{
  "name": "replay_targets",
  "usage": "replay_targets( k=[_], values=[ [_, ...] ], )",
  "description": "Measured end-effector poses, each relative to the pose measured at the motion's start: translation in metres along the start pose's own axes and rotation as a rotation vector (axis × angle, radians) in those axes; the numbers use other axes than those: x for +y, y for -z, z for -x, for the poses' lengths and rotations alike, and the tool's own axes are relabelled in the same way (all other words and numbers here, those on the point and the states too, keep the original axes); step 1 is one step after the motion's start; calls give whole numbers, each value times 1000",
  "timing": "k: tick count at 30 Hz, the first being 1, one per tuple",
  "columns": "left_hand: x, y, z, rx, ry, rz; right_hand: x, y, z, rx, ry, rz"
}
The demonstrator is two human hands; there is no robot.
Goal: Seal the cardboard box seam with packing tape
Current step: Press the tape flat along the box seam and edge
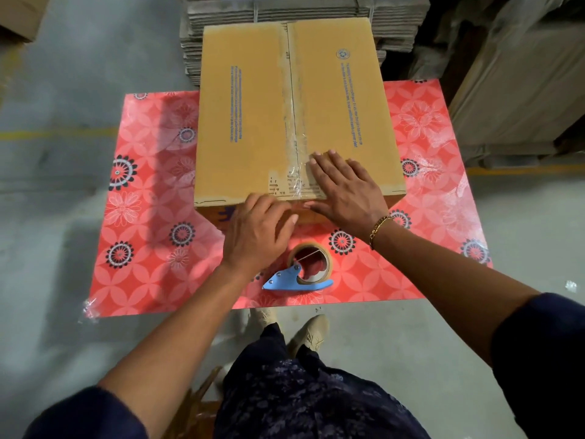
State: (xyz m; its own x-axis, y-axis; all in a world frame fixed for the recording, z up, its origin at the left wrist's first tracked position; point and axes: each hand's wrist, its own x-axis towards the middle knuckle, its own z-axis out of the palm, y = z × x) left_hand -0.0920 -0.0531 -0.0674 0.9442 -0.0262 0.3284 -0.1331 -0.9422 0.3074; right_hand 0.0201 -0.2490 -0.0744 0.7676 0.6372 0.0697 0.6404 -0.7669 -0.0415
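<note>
Tape (292,128) along box (253,115) seam; right hand (345,188) flat, open, steadying lid; left hand (258,231) loosely curled, empty, rubbing tape end down front edge; dispenser (305,269) parked close.

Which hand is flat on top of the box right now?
The right hand, with the gold bracelet, lies palm-down on the box top beside the taped seam. The left hand is at the front edge.

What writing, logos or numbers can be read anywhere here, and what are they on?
No text here can be quoted.
Left flap of the cardboard box: blue print lines, too small and blurred.
Right flap: round blue emblem above blue print lines, equally unreadable.
Box front under the left hand: purple marks, partly hidden, unreadable.
</note>
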Motion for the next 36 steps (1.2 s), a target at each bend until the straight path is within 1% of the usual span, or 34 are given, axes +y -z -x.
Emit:
replay_targets(
  k=[1,2,5,7,14,22,24,27,30,36],
  values=[
    [1,1,-11,-10,-77,-45,0,0,0,2,6,2],
    [0,-1,-23,-41,-106,-104,1,0,0,2,13,4],
    [-13,-11,-45,-218,-120,-258,1,-1,0,-4,21,10],
    [-20,-19,-45,-269,-140,-313,1,-1,0,-14,18,13],
    [-24,-20,-47,-266,-195,-391,3,-2,-1,-58,41,67],
    [-23,-17,-46,-348,-202,-413,2,1,1,-86,52,66],
    [-23,-15,-46,-372,-198,-411,2,4,2,-86,56,37],
    [-22,-13,-46,-391,-179,-391,-2,8,1,-75,-1,-30],
    [-21,-13,-45,-373,-164,-380,-4,8,1,-61,0,-16],
    [-17,-16,-43,-262,-113,-276,-2,3,1,-35,35,6]
  ],
)
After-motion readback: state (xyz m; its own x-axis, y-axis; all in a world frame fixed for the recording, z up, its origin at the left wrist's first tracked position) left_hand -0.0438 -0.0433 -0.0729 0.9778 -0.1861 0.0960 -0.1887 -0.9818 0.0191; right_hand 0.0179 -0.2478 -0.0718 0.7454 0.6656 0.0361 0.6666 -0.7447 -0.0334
